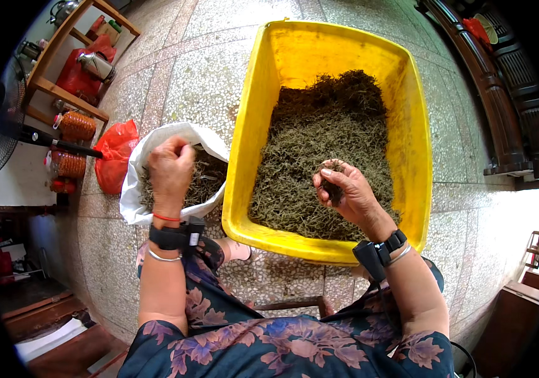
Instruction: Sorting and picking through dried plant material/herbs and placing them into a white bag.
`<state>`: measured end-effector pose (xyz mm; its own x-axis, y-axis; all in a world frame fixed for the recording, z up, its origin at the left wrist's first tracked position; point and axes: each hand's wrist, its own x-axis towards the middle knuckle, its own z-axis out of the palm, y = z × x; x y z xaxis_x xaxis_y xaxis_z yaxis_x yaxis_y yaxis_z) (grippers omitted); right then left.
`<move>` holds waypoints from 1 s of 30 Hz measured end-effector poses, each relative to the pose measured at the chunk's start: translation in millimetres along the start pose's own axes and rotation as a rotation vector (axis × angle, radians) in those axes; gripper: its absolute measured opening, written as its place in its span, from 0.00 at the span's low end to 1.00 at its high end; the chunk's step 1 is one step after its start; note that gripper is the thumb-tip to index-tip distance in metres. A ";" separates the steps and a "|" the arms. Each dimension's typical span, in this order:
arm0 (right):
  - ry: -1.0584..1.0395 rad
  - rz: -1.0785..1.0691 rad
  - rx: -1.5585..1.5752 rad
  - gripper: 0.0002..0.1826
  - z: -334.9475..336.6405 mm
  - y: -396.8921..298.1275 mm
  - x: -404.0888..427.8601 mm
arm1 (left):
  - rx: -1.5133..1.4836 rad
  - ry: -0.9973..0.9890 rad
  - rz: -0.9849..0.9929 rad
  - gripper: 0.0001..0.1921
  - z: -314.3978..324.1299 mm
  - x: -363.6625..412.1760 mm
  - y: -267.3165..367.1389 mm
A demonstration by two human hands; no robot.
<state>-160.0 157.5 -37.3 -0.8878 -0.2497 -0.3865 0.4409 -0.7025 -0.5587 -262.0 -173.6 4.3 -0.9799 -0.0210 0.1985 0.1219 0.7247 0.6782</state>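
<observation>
My right hand (347, 191) holds a small clump of dark dried plant matter (332, 186) between the thumb and fingers. Below it, a yellow plastic tub (328, 253) holds a broad heap of dried, twiggy plant matter (316, 141), darker and higher at its far end. My left hand (171, 163) is curled, its thumb against the fingers, over a white woven sack (132, 189). Whether it pinches anything is hidden. Inside the open sack lie more dried stems (203, 182). The sack stands beside the tub's left wall.
A red plastic bag (114, 156) sits left of the sack. Beyond are a black fan (2, 127), a wooden rack (45, 85) and plastic jugs with orange contents (76, 125). Dark carved wooden furniture (486, 94) stands at right on the speckled floor (458, 227).
</observation>
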 end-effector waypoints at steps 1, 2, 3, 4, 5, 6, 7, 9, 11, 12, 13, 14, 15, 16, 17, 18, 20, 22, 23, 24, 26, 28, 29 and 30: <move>-0.020 0.008 -0.008 0.10 0.5 -0.7 -0.5 | 0.166 -0.004 0.029 0.06 -9.9 4.5 -19.8; -0.022 0.008 -0.007 0.10 0.9 -0.6 0.0 | 0.168 -0.003 0.029 0.06 -19.5 4.9 -25.0; -0.048 0.013 -0.033 0.12 1.2 -0.8 0.4 | 0.420 -0.002 0.058 0.08 -27.8 3.3 -27.2; -0.074 0.017 -0.059 0.14 1.4 -1.1 0.4 | 0.671 -0.002 0.087 0.12 -31.1 2.2 -27.5; -0.072 0.016 -0.060 0.14 3.2 -2.3 -1.5 | 0.669 -0.002 0.089 0.12 -27.9 1.7 -26.7; -0.067 0.030 -0.090 0.15 10.9 -2.9 -2.5 | 0.612 0.020 0.115 0.14 -29.5 -0.7 -24.3; -0.050 0.043 -0.122 0.16 13.7 -3.8 -4.4 | 0.544 0.033 0.143 0.17 -24.0 -3.0 -19.7; -0.050 0.054 -0.111 0.16 14.0 -3.0 -5.1 | 0.499 -0.023 0.072 0.13 -6.9 -6.8 5.7; -0.047 0.070 -0.104 0.16 12.3 -2.0 -6.5 | 0.430 -0.039 0.186 0.07 10.9 -10.3 17.2; -0.056 0.077 -0.097 0.15 11.1 -2.1 -7.3 | 0.388 -0.033 0.262 0.06 19.8 -13.5 25.7; -0.072 0.083 -0.089 0.15 12.1 -1.8 -6.7 | 0.351 -0.022 0.340 0.06 25.8 -16.2 35.2; -0.077 0.082 -0.090 0.15 13.4 -1.0 -7.0 | 0.226 -0.056 0.356 0.04 31.7 -21.8 46.2; -0.083 0.079 -0.101 0.13 12.1 -0.2 -8.6 | 0.116 -0.126 0.353 0.04 42.3 -27.3 55.4; -0.095 0.079 -0.109 0.12 12.8 1.0 -9.4 | -0.040 -0.216 0.297 0.04 50.3 -34.4 64.1; -0.097 0.079 -0.109 0.12 15.3 1.2 -9.9 | -0.039 -0.215 0.297 0.04 54.6 -40.4 74.6; -0.096 0.081 -0.134 0.11 16.4 1.5 -11.0 | -0.074 -0.271 0.379 0.05 59.2 -46.0 86.2; -0.100 0.084 -0.160 0.10 17.4 3.4 -11.6 | -0.107 -0.323 0.460 0.05 65.2 -56.2 102.2; -0.152 0.055 -0.230 0.09 15.9 6.5 -11.4 | -0.155 -0.387 0.495 0.06 69.7 -63.3 112.8; -0.153 0.054 -0.230 0.09 15.3 7.9 -11.4 | -0.154 -0.386 0.496 0.06 72.4 -64.7 114.7; -0.167 0.047 -0.259 0.09 14.5 9.0 -11.6 | -0.160 -0.386 0.503 0.06 76.3 -65.9 114.5; -0.179 0.037 -0.287 0.10 14.6 9.0 -12.8 | -0.143 -0.366 0.530 0.06 85.1 -67.0 112.4; -0.178 0.043 -0.272 0.11 13.9 9.8 -14.0 | -0.162 -0.381 0.493 0.06 87.4 -67.7 112.8; -0.177 0.042 -0.271 0.11 15.7 8.3 -16.0 | -0.181 -0.395 0.455 0.05 88.0 -67.8 113.0; -0.142 0.061 -0.246 0.13 19.1 5.3 -18.8 | -0.181 -0.396 0.456 0.05 87.4 -67.4 114.1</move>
<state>-143.5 145.8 -19.0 -0.8605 -0.3895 -0.3283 0.4976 -0.5049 -0.7054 -195.8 -29.3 6.4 -0.8031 0.5444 0.2421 0.5320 0.4722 0.7029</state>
